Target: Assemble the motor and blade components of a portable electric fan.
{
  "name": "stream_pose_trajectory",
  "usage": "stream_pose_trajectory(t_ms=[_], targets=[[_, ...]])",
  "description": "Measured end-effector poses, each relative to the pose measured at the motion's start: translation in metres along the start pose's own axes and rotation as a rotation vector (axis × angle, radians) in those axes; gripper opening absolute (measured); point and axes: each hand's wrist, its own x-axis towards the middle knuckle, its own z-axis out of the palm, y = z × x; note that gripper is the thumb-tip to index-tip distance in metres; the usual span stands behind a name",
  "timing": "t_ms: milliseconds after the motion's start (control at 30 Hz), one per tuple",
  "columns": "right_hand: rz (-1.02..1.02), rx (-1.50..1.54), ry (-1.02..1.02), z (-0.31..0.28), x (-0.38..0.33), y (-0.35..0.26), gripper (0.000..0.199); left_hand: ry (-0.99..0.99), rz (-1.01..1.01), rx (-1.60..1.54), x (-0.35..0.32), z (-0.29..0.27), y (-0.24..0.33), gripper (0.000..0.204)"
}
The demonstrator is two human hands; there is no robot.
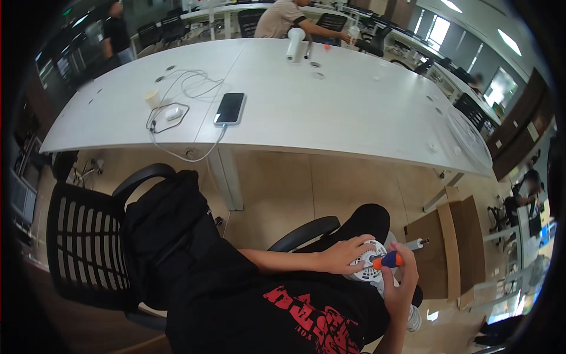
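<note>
My left hand [343, 256] is closed on a round white slotted housing [369, 272], which looks like a fan's motor cover, resting by my right leg. In my right hand [403, 282] is a screwdriver [389, 260] with an orange and blue handle. It points left at the middle of the housing; its tip is hidden, so I cannot tell whether it sits in a screw. A white tube [414, 244] with a thin metal end sticks out just beyond my right hand.
An open cardboard box [451, 248] stands on the floor to the right. Ahead is a white table [330, 112] with a phone [229, 108] on a charging cable, a white case [173, 114], a tape roll [152, 99] and a clear round cover [466, 135]. A person [280, 20] sits across it.
</note>
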Motion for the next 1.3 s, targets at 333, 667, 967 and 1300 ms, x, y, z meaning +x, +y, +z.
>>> stream_pose_trajectory(t_ms=[333,667,967,1300], targets=[[-0.016,0.102,0.036,0.01,0.003,0.005,0.041,0.049,0.023,-0.028,0.004,-0.001,-0.004,0.055],[-0.058,-0.059,0.134,0.019,-0.011,0.007,0.044,0.022,0.021,-0.002,-0.001,-0.001,0.002,0.058],[-0.003,0.046,0.015,0.004,0.006,0.002,0.047,-0.044,-0.019,-0.02,0.004,-0.003,-0.002,0.067],[-0.063,0.047,0.135,0.005,0.009,0.009,0.049,-0.053,-0.068,-0.058,0.013,0.0,-0.008,0.061]])
